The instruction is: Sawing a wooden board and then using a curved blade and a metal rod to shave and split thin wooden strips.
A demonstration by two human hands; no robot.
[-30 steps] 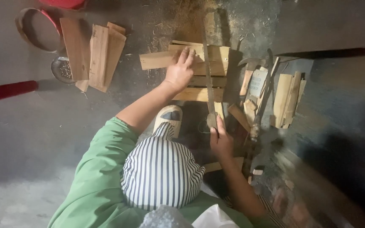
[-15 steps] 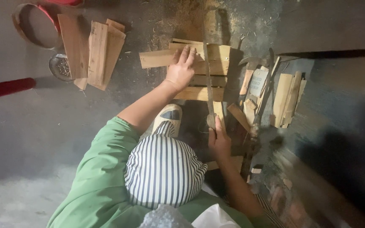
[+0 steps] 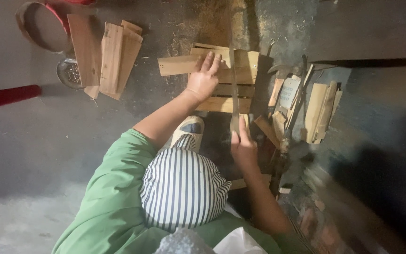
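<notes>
Barely any shift since the earlier frame: the long thin saw blade [image 3: 233, 80] sat a touch further along the cut, both hands where they were.

Pale slatted wooden crate [image 3: 226, 80] lay on the dark floor, with the blade standing across its planks. Left hand [image 3: 204, 81] was pressed flat on the top plank, fingers spread, gripping nothing. Right hand [image 3: 243, 146] was clamped on the saw's handle end. Loose cut boards [image 3: 111, 59] lay well apart to one side, beside a round red-rimmed sieve [image 3: 43, 26].
</notes>
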